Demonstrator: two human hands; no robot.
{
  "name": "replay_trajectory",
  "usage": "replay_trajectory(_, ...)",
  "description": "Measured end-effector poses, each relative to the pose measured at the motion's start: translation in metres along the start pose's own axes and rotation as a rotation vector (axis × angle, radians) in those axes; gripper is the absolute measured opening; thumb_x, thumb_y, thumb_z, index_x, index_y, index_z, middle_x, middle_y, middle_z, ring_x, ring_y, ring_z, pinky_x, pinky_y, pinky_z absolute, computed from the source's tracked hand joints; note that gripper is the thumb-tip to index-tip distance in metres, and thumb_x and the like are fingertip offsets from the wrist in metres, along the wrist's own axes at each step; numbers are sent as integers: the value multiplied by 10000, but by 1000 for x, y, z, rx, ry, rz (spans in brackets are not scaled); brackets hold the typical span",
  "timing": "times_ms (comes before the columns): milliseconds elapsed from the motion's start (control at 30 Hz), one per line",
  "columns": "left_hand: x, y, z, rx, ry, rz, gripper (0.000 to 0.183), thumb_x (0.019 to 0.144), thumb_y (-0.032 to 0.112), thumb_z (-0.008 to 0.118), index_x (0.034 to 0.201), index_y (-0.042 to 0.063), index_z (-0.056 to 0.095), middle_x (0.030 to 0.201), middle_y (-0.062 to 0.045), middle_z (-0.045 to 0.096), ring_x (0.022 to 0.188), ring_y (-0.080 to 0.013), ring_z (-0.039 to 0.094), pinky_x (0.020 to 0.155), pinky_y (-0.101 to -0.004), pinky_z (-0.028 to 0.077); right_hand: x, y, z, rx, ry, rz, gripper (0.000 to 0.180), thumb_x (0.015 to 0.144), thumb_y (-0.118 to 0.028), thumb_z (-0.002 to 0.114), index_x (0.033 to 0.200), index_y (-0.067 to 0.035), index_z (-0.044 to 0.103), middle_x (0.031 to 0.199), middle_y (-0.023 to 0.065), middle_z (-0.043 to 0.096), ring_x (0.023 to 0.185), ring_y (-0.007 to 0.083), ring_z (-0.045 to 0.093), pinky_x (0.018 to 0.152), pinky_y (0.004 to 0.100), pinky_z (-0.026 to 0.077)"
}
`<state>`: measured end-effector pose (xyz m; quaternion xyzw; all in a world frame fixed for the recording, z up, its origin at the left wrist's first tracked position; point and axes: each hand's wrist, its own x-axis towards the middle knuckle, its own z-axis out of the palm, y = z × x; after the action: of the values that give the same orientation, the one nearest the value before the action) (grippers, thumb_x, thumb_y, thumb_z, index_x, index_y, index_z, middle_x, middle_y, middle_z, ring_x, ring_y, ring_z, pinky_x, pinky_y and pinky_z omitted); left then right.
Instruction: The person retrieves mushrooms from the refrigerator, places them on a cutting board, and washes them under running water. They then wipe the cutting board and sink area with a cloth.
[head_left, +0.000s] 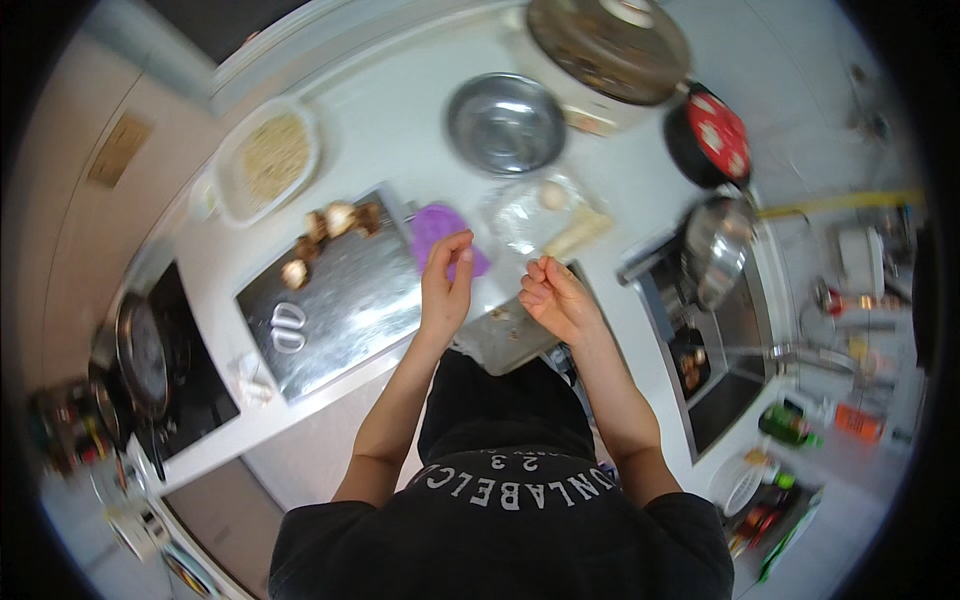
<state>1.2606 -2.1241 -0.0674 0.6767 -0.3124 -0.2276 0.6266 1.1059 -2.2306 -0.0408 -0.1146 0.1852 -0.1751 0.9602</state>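
Observation:
My left hand (448, 281) is raised with its fingers curved and a gap between thumb and forefinger. It holds nothing that I can see and is beside a purple, cloth-like item (435, 225). My right hand (559, 300) has its fingers curled in and the thumb against the forefinger, with no object visible in it. Just beyond it, a clear plastic bag (517, 217) lies with a round pale item (553, 196) and a long pale-yellow piece (577, 232). Below both hands is a grey container (506, 341) with small scraps.
On the left, a metal board (352, 300) bears several brown mushrooms (340, 217) and two pale loops (289, 328). Farther back stand a white tub (225, 180), a steel bowl (506, 124) and a lidded pot (607, 49). A sink (720, 405) is right, a frying pan (142, 356) far left.

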Motion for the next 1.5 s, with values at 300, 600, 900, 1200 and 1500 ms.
replay_trajectory(300,-65,31,204,-62,-509,85,187,951,106,528,1097,15,602,1117,-100,601,946,-181,585,838,-285,464,-211,-106,-131,125,255,-512,177,963,-243,560,989,-74,607,841,5,562,662,97,462,631,235,418)
replay_trajectory(600,-197,-1,417,107,-977,-70,227,944,165,566,1129,38,599,1006,-77,628,906,-168,620,805,-301,491,-379,-157,-439,-1495,1524,-486,360,910,-364,585,1079,-47,580,1006,194,590,909,353,584,791,466,485)
replay_trajectory(900,-268,-150,573,774,-1073,-205,629,855,318,619,1321,-31,381,1231,-287,510,1166,-430,489,958,-478,428,-338,-152,-482,-1598,1314,156,631,789,-298,711,1350,-175,447,1415,237,296,1280,463,292,971,529,425)
replay_trajectory(1200,-252,-159,629,459,-947,-157,521,790,426,716,1042,-5,565,907,-199,654,897,-367,645,779,-425,503,-350,-165,-490,-1712,1218,37,687,744,-271,729,1345,-147,419,1358,237,388,1219,451,407,864,522,493)
replay_trajectory(1500,-234,-141,605,771,-1177,-2,333,849,160,591,1148,28,528,937,-249,628,890,-407,633,799,-471,505,-365,-153,-472,-1610,1459,147,609,802,-283,661,1340,-139,416,1295,309,423,922,466,612,790,469,534)
